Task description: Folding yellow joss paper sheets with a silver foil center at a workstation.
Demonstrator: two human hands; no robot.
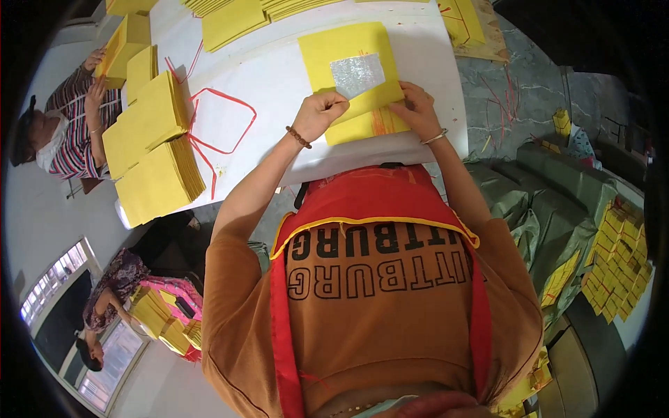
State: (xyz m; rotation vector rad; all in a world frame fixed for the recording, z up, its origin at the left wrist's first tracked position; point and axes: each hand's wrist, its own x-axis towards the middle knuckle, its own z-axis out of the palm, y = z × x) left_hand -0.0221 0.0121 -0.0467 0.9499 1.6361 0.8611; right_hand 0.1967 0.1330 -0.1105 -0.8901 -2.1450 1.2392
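A yellow paper sheet [313, 59] with a silver foil square [357, 75] near its middle lies in front of me on the white table. My left hand [322, 115] pinches the sheet's near edge, which is lifted and curls over the foil's lower part. At the right near corner, my right hand [417, 111] has its thumb and fingers closed on the same sheet. Under the raised edge shows more yellow paper [362, 129] with orange marks. Whether it is one sheet or a pile, I cannot tell.
Stacks of yellow paper [150, 139] stand at the table's left, beside a loop of red cord [226, 122]. More yellow stacks [233, 24] line the far side. One person [77, 132] handles yellow paper at the left; another [115, 296] sits lower left. Tied yellow bundles [620, 261] lie at right.
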